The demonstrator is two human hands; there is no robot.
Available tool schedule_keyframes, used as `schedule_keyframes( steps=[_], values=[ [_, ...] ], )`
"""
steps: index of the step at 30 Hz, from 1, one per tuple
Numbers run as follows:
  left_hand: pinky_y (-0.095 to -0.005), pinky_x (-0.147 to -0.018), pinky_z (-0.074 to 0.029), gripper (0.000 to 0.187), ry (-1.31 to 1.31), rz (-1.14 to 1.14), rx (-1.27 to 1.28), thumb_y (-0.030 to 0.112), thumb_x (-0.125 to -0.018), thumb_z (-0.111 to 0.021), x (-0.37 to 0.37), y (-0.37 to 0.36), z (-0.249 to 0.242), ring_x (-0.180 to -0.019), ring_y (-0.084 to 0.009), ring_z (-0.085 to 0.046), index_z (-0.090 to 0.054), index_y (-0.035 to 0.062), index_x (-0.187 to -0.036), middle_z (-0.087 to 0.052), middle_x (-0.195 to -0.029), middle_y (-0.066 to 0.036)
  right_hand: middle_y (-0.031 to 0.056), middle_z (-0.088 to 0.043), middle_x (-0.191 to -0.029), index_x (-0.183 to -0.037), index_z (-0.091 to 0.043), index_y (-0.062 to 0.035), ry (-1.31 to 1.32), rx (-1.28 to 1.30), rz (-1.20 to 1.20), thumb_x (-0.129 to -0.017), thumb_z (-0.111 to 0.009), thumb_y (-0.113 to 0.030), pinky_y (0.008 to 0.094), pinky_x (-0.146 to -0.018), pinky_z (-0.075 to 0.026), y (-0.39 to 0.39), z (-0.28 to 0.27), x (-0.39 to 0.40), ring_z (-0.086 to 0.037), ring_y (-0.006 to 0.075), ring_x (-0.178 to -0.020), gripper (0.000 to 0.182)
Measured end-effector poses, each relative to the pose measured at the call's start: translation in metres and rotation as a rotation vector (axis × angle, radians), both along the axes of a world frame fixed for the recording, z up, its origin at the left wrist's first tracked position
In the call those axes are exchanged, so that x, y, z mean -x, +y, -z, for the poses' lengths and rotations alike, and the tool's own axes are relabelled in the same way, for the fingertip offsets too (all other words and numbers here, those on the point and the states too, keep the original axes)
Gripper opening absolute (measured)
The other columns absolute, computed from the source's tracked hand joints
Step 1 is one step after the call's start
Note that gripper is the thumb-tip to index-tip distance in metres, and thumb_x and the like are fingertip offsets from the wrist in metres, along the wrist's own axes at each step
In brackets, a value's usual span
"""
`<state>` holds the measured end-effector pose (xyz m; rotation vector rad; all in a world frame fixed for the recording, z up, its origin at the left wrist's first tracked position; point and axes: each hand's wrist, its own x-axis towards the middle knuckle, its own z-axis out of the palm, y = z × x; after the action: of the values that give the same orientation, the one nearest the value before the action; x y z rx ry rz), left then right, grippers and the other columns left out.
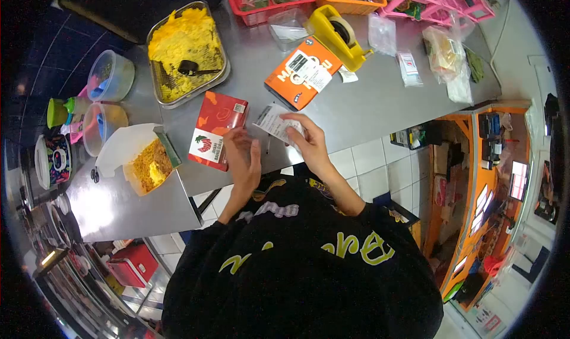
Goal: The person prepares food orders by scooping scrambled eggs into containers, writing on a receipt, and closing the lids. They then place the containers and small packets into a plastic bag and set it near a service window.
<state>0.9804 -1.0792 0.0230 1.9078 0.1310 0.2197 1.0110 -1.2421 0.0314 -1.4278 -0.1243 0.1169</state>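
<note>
My right hand [307,138] pinches a white printed receipt [272,122] between thumb and fingers, just above the steel table [350,110]. Beside it, my left hand [243,161] lies at the right edge of a red and white box [217,130]; its fingers are apart and hold nothing that shows. An orange box [303,73] with a white label on top stands beyond the receipt. Behind that box is a yellow tape dispenser [338,37]. At the left, an open carton [142,161] holds noodles with a yellow topping.
A metal tray [224,78] of yellow food with a black scoop stands at the back left. Plastic tubs [111,76] are left of it. Red [270,13], orange and pink baskets line the back. Plastic bags [445,57] lie at the right.
</note>
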Motion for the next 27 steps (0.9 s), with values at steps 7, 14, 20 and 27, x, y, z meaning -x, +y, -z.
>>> schedule_keyframes(
  steps=[7,14,20,27],
  values=[
    [-0.0223,-0.075,-0.041,0.052,0.179,0.014,0.702,0.0,-0.086,-0.056,-0.018,-0.049,0.011,-0.085,-0.0115,-0.05,-0.024,0.0049,-0.127,-0.048,-0.109,-0.013,0.0099,-0.059,-0.108,-0.115,-0.058,-0.0024,-0.128,0.204,0.01,-0.079,-0.053,0.01,0.0225,-0.079,-0.044,-0.021,0.0,0.016,-0.055,0.0133,-0.096,0.038],
    [-0.0349,-0.08,-0.044,0.045,-0.221,-0.405,-0.479,0.008,-0.083,-0.057,-0.038,0.03,0.023,-0.094,-0.0267,-0.052,-0.039,-0.001,-0.123,-0.046,-0.108,-0.018,0.0108,-0.061,-0.082,-0.098,-0.062,-0.0025,-0.443,0.854,0.575,-0.081,-0.048,0.002,0.0281,-0.053,-0.044,-0.12,0.005,-0.091,-0.055,0.0198,-0.059,0.023],
    [-0.0356,-0.083,-0.041,0.038,0.153,-0.447,-0.23,0.012,-0.082,-0.061,-0.029,0.038,0.024,-0.094,-0.0277,-0.052,-0.053,0.001,-0.117,-0.054,-0.106,-0.016,0.0087,-0.061,-0.099,-0.107,-0.061,-0.007,0.167,0.796,0.272,-0.087,-0.055,-0.037,0.0341,-0.068,-0.05,-0.226,0.032,-0.189,-0.058,0.0174,-0.087,0.036],
    [-0.0427,-0.096,-0.033,0.043,0.185,-0.625,-0.62,0.02,-0.081,-0.061,-0.037,0.012,0.013,-0.117,-0.04,-0.04,-0.053,0.0043,-0.12,-0.041,-0.129,-0.026,0.0104,-0.055,-0.112,-0.09,-0.063,-0.0004,0.321,-0.067,0.133,-0.085,-0.061,-0.019,0.0373,-0.074,-0.055,-0.213,0.003,-0.179,-0.056,0.0171,-0.094,0.02]
  ],
)
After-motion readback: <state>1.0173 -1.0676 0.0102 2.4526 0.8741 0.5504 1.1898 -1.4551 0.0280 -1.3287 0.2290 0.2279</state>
